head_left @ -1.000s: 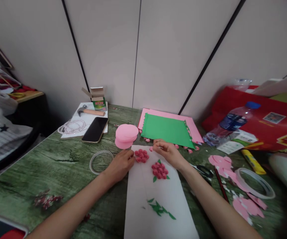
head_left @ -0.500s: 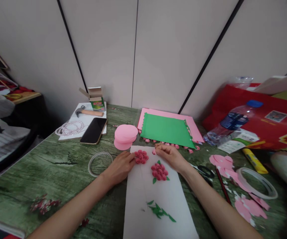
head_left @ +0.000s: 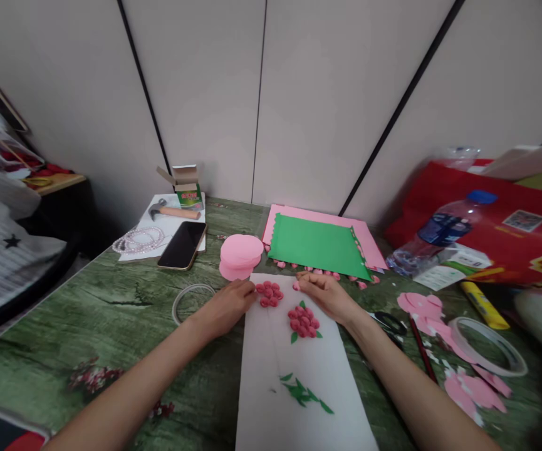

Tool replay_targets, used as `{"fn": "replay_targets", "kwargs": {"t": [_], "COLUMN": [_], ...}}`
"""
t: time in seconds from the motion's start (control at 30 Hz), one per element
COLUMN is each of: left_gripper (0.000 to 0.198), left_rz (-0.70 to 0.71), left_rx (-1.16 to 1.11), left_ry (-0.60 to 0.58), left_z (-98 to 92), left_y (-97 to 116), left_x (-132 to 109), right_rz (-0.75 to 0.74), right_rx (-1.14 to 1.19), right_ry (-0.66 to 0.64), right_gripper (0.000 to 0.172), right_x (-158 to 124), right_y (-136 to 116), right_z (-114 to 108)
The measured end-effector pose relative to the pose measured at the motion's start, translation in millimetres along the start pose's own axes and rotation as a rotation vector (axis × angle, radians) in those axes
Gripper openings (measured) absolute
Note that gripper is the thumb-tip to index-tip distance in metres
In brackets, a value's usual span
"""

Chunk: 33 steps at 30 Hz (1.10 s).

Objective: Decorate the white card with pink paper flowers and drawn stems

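Note:
A long white sheet of paper lies in front of me, bearing two clusters of pink rolled-paper rosettes. My left hand is closed at the sheet's upper left edge, its fingertips beside the left cluster. In my right hand, thumb and fingers pinch a small pink rosette over the top right part of the sheet. Just below that hand sits the right cluster, with green paper leaves around it. Loose green leaves lie lower on the sheet.
Beyond my hands are pink paper circles and a green sheet with rosettes along its edge. A phone, hammer and tape roll lie left. Scissors, a glue stick and a bottle are right.
The view has shifted slightly, so most things sit a little further right. My right hand still pinches the rosette near the sheet's top; my left hand stays at the left edge.

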<state>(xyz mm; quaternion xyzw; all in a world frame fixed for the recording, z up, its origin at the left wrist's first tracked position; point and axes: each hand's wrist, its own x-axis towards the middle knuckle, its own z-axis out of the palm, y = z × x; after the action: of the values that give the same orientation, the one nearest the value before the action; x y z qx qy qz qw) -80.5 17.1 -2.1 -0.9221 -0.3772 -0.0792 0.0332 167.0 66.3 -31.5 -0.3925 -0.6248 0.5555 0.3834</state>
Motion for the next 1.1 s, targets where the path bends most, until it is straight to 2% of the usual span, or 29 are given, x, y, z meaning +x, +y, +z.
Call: {"fn": "replay_targets", "kwargs": {"t": [0.1,0.43,0.7,0.9,1.1], "left_gripper": [0.021,0.023,0.023,0.023,0.02], "left_rz": [-0.02,0.085,-0.061,-0.203,-0.3], "left_rx": [-0.009,-0.107,-0.311,-0.323,-0.353], "left_ry": [0.013,0.051,0.039,0.099,0.103], "left_z": [2.9,-2.5,0.8,7.9,6.8], "left_y": [-0.9,1.6,-3.3,1.1,6.4], "left_x": [-4.1,-0.2,3.9,6.7,14.8], "right_rz": [0.03,0.055,0.063,0.064,0.065], "right_rx": [0.005,0.118,0.213,0.254,0.233], "right_ry": [0.015,0.004,-0.01,-0.026,-0.032], "right_gripper": [0.041,0.034,0.032,0.031,0.034], "right_x": [0.1,-0.1,-0.6,-0.8,-0.3], "right_y": [1.4,2.2,0.7,-0.4,-0.8], "right_z": [-0.7,-0.4,0.6,0.2,0.1]}}
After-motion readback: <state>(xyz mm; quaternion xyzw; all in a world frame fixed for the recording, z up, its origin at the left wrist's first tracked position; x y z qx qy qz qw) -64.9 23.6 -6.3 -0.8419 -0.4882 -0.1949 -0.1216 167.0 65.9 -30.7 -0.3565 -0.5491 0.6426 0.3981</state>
